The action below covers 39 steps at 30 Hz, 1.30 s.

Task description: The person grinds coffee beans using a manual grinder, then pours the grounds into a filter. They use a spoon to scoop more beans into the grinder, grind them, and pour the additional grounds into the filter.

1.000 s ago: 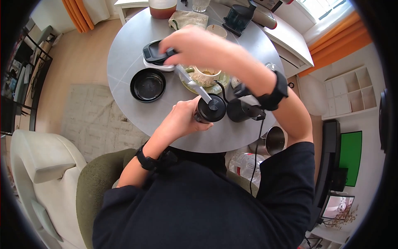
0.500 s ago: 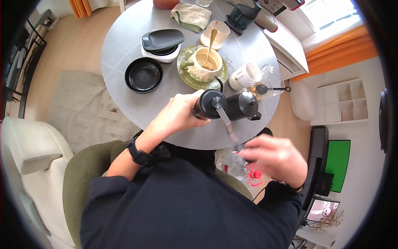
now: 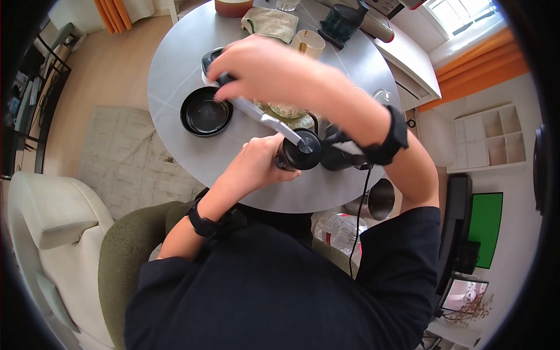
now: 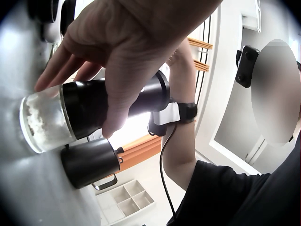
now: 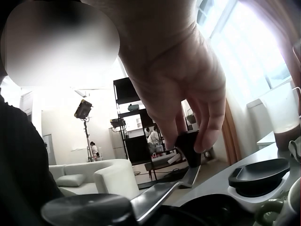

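My left hand (image 3: pixel 256 163) is wrapped around the black body of a manual coffee grinder (image 3: pixel 302 154), near the table's front edge. In the left wrist view the grinder's clear bottom jar (image 4: pixel 47 120) stands on the table with pale grounds or residue inside. My right hand (image 3: pixel 256 67), blurred, pinches the black knob (image 5: pixel 189 146) at the end of the metal crank (image 3: pixel 265 121), which points away and to the left. Right beside the grinder stands a black gooseneck kettle (image 4: pixel 91 162). My right forearm hides much of the cup and green saucer (image 3: pixel 309 121) behind.
A round black dish (image 3: pixel 206 112) lies left of the grinder. Beyond it a black scoop (image 5: pixel 261 172) rests over a white scale. Farther back are a folded cloth (image 3: pixel 270 24), a glass (image 3: pixel 309 42) and a dark machine (image 3: pixel 341 26). A plastic bottle (image 3: pixel 340 231) stands below the table edge.
My right hand has carried the crank round, from far left to near right and back to far left. My left hand keeps its grip on the grinder.
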Motion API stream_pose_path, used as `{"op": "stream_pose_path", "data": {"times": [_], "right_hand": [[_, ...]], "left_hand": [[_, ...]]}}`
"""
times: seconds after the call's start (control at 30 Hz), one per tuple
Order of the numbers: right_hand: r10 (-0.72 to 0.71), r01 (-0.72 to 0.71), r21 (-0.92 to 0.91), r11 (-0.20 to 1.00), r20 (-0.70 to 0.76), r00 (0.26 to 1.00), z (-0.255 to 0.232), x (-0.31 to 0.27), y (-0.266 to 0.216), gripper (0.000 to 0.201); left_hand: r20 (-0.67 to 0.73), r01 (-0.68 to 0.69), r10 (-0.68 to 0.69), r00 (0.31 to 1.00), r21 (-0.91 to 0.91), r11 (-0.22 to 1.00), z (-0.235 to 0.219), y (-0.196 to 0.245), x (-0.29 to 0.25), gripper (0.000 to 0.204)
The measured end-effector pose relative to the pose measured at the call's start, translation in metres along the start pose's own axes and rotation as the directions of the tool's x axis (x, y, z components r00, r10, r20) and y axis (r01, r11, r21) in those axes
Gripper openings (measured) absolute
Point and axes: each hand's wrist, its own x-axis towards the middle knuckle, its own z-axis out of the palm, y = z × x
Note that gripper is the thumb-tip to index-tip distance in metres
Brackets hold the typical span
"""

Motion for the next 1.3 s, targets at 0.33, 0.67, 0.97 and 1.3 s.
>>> {"op": "stream_pose_path", "data": {"times": [0.33, 0.67, 0.97, 1.3], "right_hand": [[0.725, -0.718, -0.106, 0.688, 0.037, 0.688, -0.080, -0.158, -0.036, 0.026], [0.102, -0.177, 0.118, 0.977, 0.471, 0.876, -0.062, -0.145, -0.158, 0.036], [-0.115, 0.137, -0.063, 0.989, 0.264, 0.958, 0.011, -0.008, -0.065, 0.022], [0.519, -0.512, -0.158, 0.844, -0.003, 0.855, -0.067, -0.121, 0.014, 0.024]], "left_hand": [[0.015, 0.022, -0.020, 1.000, -0.147, 0.989, -0.004, 0.008, 0.001, 0.052], [0.012, 0.019, -0.017, 1.000, -0.157, 0.987, -0.005, 0.009, 0.001, 0.047], [-0.075, -0.193, 0.184, 0.980, -0.159, 0.968, 0.007, -0.013, 0.000, 0.044], [-0.011, 0.034, -0.035, 0.999, -0.112, 0.993, -0.003, 0.009, 0.000, 0.053]]}}
